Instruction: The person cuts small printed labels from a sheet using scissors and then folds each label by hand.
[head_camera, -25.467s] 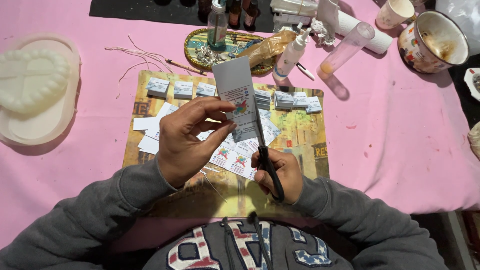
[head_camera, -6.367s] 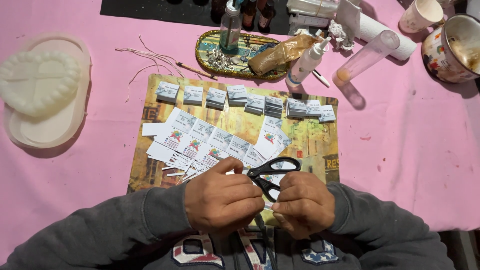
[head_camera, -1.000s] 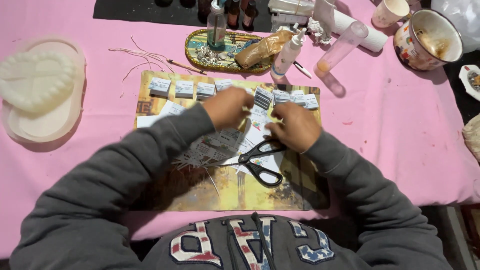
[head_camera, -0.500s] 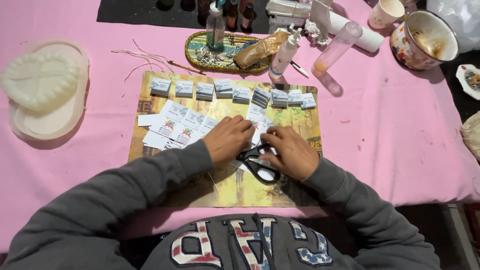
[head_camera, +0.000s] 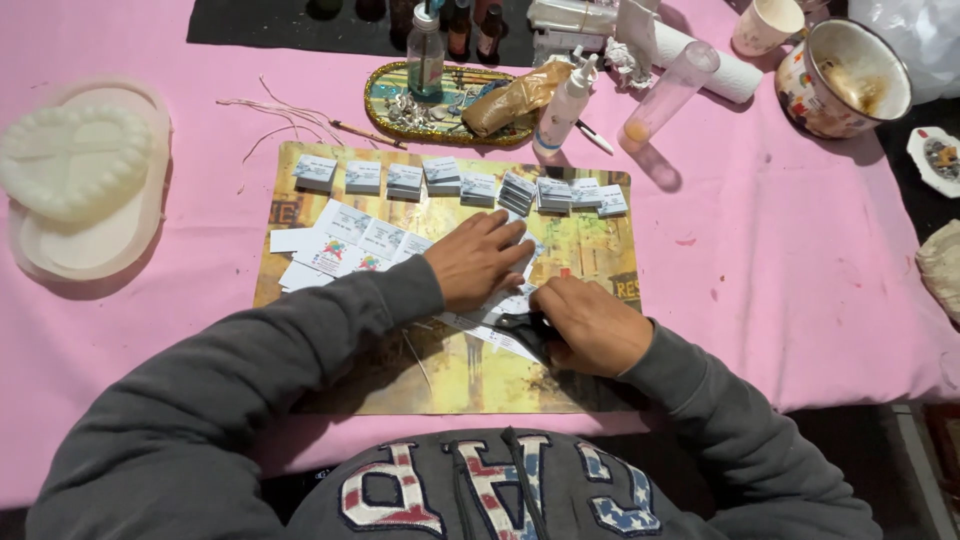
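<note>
While partly hidden, black scissors (head_camera: 520, 325) under right hand (head_camera: 592, 325) fingers.

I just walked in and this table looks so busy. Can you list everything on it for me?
Tablecloth: one, pink, covers the table.
Mat: one, yellowish, centre.
Small card stacks: about eight, white-grey, row along mat's top edge.
Cut paper slips: several, white, mat's left.
Scissors: one, black, under right hand.
Oval tray: one, gold-rimmed, above mat.
Squeeze bottle: one, white, beside tray.
Clear tube: one, lying tilted.
Mug: one, patterned, top right.
Heart-shaped mould: one, white, left.
Left hand: flat on slips.
Right hand: on scissors.
</note>
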